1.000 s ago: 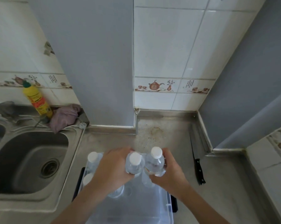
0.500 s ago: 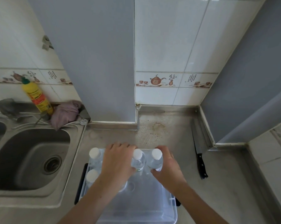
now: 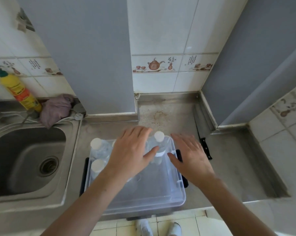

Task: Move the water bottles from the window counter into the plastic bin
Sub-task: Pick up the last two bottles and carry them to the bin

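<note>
A clear plastic bin [image 3: 161,198] sits on the steel counter in front of me. Clear water bottles with white caps stand upright inside it: two at the left [image 3: 96,143] [image 3: 97,166] and one at the far right corner [image 3: 159,142]. A further cap peeks out from behind my left hand. My left hand [image 3: 132,150] hovers over the bin's far middle with fingers spread and holds nothing. My right hand [image 3: 190,155] is spread flat above the bin's right rim, also empty.
A steel sink [image 3: 24,160] lies to the left, with a yellow bottle [image 3: 19,92] and a purple cloth [image 3: 56,108] behind it. A black-handled knife [image 3: 205,147] lies on the counter right of the bin. Tiled and grey walls close the back.
Both hands lowered two bottles into the bin's far side, then let go and opened. The fingers now spread above the bottles.
</note>
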